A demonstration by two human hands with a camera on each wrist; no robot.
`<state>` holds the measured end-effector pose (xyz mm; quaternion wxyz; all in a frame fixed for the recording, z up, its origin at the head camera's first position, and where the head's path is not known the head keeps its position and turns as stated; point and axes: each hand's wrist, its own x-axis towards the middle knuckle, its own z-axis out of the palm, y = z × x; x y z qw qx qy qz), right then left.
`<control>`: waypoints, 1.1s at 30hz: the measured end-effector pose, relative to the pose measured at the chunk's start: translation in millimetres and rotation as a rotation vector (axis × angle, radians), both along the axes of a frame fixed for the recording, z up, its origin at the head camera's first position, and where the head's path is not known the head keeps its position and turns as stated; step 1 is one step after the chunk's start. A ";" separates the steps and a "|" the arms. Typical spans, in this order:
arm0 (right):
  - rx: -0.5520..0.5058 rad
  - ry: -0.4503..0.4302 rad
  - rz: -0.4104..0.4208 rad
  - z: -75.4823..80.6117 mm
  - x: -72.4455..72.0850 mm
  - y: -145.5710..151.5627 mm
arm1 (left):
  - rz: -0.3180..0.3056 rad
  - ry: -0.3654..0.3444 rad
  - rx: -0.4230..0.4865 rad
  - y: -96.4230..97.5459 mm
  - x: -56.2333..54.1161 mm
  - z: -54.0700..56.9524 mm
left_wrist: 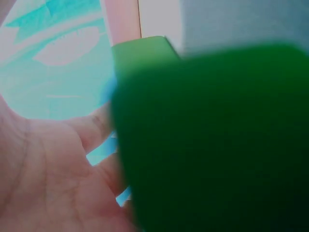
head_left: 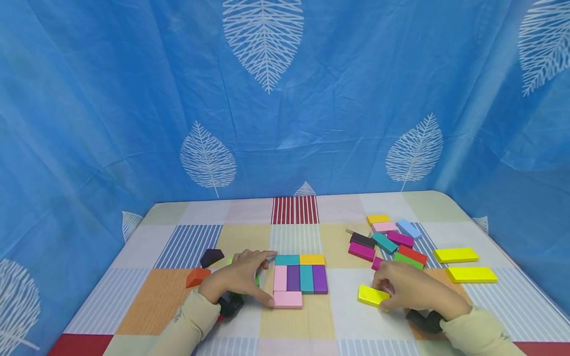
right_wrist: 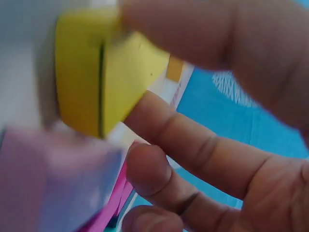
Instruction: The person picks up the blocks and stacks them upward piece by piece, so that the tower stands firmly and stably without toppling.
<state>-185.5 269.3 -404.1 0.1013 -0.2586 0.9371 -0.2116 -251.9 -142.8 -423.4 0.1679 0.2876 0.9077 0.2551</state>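
Note:
My right hand (head_left: pixel 407 284) pinches a short yellow block (head_left: pixel 370 295) between thumb and finger, low over the table. In the right wrist view the yellow block (right_wrist: pixel 79 72) shows its end, with the thumb at its upper edge and a finger behind. My left hand (head_left: pixel 240 277) spreads around the left side of a flat block arrangement. Its thumb is at the pink block (head_left: pixel 287 299) in front, and its forefinger reaches the teal block (head_left: pixel 287 259) at the back. Purple blocks (head_left: pixel 320 280) and an orange-yellow block (head_left: pixel 312 259) lie in the same arrangement.
A pile of mixed blocks, including a red block (head_left: pixel 411 254), lies behind my right hand. Two long yellow blocks (head_left: pixel 471 275) lie farther right. A black block (head_left: pixel 211 257), an orange block (head_left: pixel 197 277) and partly hidden green blocks (left_wrist: pixel 145 55) are around my left hand.

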 end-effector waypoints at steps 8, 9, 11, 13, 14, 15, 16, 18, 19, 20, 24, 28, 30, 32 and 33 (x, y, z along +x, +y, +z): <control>-0.148 -0.018 0.043 -19.7 6.5 -27.2 | -0.006 -0.003 0.004 -0.3 0.7 -1.2; -0.181 -0.032 0.045 -22.3 7.1 -29.6 | -0.004 -0.004 0.004 -0.4 0.5 -1.8; -0.258 -0.051 0.065 -26.2 8.3 -33.8 | -0.003 -0.005 0.003 -0.5 0.3 -2.6; -0.331 -0.094 0.066 -26.8 9.0 -38.7 | -0.004 -0.004 0.003 -0.6 0.4 -2.9; -0.357 -0.113 0.059 -26.0 9.5 -41.6 | -0.005 -0.003 0.002 -0.7 0.5 -3.2; -0.377 -0.119 0.054 -25.2 9.6 -44.4 | -0.006 -0.001 0.001 -0.8 0.6 -3.7; -0.390 -0.122 0.048 -24.6 9.5 -47.1 | -0.007 0.001 0.002 -0.8 0.9 -3.8; -0.402 -0.128 0.028 -23.2 9.2 -52.7 | -0.007 0.002 0.002 -0.8 1.4 -3.7; -0.403 -0.123 0.025 -22.8 9.1 -55.2 | -0.008 0.003 0.001 -0.8 1.8 -3.6; -0.404 -0.124 0.021 -22.6 9.0 -57.9 | -0.010 0.003 0.000 -0.8 2.0 -3.6; -0.429 -0.168 0.018 -22.0 8.9 -68.1 | -0.016 0.001 -0.001 -0.7 3.2 -2.3; -0.409 -0.154 0.007 -19.5 8.7 -78.3 | -0.014 0.002 -0.004 0.1 4.3 -1.1; -0.382 -0.127 -0.004 -18.5 8.4 -82.5 | -0.011 0.004 -0.009 0.7 4.3 -1.2; -0.361 -0.107 -0.013 -18.2 7.4 -85.5 | -0.006 0.004 -0.016 1.3 3.8 -2.0; -0.357 -0.101 -0.013 -18.2 6.9 -86.5 | -0.003 0.003 -0.015 1.6 3.7 -2.4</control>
